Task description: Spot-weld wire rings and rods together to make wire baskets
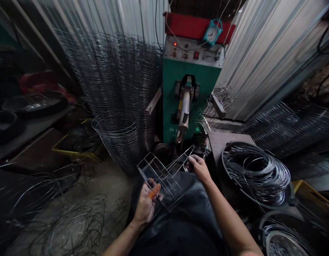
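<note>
A small wire grid frame (164, 179) is held over my lap, in front of a green machine (171, 103). My left hand (148, 201) grips its lower left part, with orange wrapping on a finger or the thumb. The fingers of my right hand (197, 165) are pinched at the frame's upper right end, beside a wire ring that is partly hidden. The machine's metal electrode arm (184, 115) points down just beyond the frame, apart from it.
Tall stacks of wire rings (116, 124) stand at the left of the machine. At the right, a round black tray (224, 163) holds wire hoops. Loose wire (86, 220) lies on the floor at the lower left. A blue clock (212, 32) hangs above the control panel.
</note>
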A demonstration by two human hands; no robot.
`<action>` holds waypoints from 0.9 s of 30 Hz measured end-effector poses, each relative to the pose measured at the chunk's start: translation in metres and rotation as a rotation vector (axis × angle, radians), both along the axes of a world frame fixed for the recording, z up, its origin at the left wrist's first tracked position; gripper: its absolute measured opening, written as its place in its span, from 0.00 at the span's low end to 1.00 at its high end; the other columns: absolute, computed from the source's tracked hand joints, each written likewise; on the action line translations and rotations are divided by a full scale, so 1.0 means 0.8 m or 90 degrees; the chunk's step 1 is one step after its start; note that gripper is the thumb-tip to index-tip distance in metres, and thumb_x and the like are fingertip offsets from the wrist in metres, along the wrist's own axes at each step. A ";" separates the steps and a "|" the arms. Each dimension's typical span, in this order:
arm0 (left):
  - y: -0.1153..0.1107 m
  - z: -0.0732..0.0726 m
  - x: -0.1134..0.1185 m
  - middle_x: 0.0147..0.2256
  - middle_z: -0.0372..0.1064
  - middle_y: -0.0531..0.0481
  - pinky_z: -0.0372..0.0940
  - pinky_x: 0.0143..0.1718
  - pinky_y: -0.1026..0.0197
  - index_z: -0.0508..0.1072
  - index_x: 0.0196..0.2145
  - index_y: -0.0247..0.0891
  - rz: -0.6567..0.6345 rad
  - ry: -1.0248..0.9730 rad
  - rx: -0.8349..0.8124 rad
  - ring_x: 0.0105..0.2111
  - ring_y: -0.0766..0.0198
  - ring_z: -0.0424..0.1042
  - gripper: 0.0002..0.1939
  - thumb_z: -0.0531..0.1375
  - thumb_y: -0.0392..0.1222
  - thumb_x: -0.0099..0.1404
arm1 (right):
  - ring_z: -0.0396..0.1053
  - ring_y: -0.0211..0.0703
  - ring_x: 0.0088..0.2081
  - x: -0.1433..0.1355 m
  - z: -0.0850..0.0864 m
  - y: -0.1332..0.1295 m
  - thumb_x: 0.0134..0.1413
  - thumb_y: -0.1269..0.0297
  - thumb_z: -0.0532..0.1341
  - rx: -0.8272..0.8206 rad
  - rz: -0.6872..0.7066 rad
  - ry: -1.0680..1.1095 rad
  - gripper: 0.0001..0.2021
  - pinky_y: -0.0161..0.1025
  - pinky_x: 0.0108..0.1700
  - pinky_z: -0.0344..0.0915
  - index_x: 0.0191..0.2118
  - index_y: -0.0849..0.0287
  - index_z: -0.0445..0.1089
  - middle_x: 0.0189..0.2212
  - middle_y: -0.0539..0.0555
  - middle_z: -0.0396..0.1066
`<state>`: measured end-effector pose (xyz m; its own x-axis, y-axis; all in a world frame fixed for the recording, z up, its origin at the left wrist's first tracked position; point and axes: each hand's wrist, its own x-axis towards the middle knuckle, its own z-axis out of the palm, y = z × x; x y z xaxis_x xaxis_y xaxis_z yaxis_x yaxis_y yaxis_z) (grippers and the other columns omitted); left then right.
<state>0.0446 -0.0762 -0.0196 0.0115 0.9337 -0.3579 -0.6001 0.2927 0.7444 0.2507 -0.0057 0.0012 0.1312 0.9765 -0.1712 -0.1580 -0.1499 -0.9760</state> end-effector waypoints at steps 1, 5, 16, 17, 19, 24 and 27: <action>0.003 0.002 -0.001 0.26 0.55 0.60 0.57 0.20 0.68 0.61 0.34 0.39 -0.002 -0.007 0.003 0.19 0.77 0.50 0.22 0.69 0.44 0.46 | 0.60 0.32 0.19 0.000 0.001 0.002 0.40 0.48 0.64 0.001 0.001 -0.001 0.18 0.30 0.20 0.56 0.24 0.59 0.64 0.18 0.46 0.63; 0.019 0.011 -0.005 0.24 0.52 0.60 0.52 0.19 0.69 0.61 0.33 0.39 -0.012 -0.010 0.012 0.18 0.77 0.49 0.21 0.68 0.42 0.47 | 0.59 0.31 0.17 0.001 0.003 0.011 0.42 0.49 0.64 0.007 0.003 0.014 0.17 0.30 0.18 0.55 0.25 0.59 0.63 0.18 0.46 0.63; 0.044 -0.005 -0.007 0.21 0.50 0.63 0.49 0.18 0.71 0.60 0.36 0.39 -0.023 -0.054 -0.039 0.17 0.77 0.48 0.24 0.69 0.41 0.46 | 0.59 0.31 0.19 -0.015 -0.028 0.037 0.45 0.52 0.63 0.042 -0.036 0.070 0.15 0.29 0.20 0.56 0.25 0.59 0.63 0.19 0.46 0.63; 0.045 -0.006 -0.007 0.21 0.51 0.63 0.49 0.18 0.71 0.60 0.36 0.39 -0.020 -0.057 -0.044 0.17 0.77 0.48 0.24 0.69 0.41 0.45 | 0.59 0.31 0.19 -0.015 -0.030 0.039 0.45 0.52 0.63 0.040 -0.036 0.067 0.15 0.30 0.21 0.56 0.25 0.59 0.63 0.19 0.46 0.63; 0.049 -0.008 -0.008 0.21 0.51 0.63 0.48 0.18 0.71 0.60 0.36 0.39 -0.015 -0.059 -0.053 0.17 0.78 0.48 0.25 0.69 0.41 0.44 | 0.59 0.31 0.19 -0.016 -0.034 0.042 0.46 0.51 0.63 0.035 -0.031 0.059 0.15 0.30 0.21 0.57 0.25 0.59 0.63 0.19 0.46 0.63; 0.058 -0.008 -0.011 0.20 0.49 0.63 0.47 0.18 0.71 0.59 0.36 0.39 -0.020 -0.047 -0.044 0.16 0.77 0.46 0.24 0.68 0.41 0.46 | 0.60 0.31 0.20 -0.018 -0.040 0.047 0.47 0.52 0.63 0.029 -0.024 0.070 0.14 0.30 0.22 0.58 0.26 0.59 0.64 0.19 0.46 0.63; 0.062 -0.009 -0.012 0.19 0.49 0.63 0.47 0.18 0.71 0.59 0.35 0.40 -0.025 -0.039 -0.035 0.17 0.77 0.47 0.23 0.68 0.42 0.46 | 0.60 0.31 0.20 -0.020 -0.040 0.050 0.46 0.53 0.63 0.026 -0.022 0.082 0.14 0.30 0.23 0.59 0.26 0.59 0.64 0.20 0.46 0.63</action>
<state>0.0350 -0.0263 -0.0271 0.0710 0.9109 -0.4064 -0.6307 0.3566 0.6892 0.2349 0.0344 -0.0307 0.1442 0.9783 -0.1485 -0.2874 -0.1022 -0.9523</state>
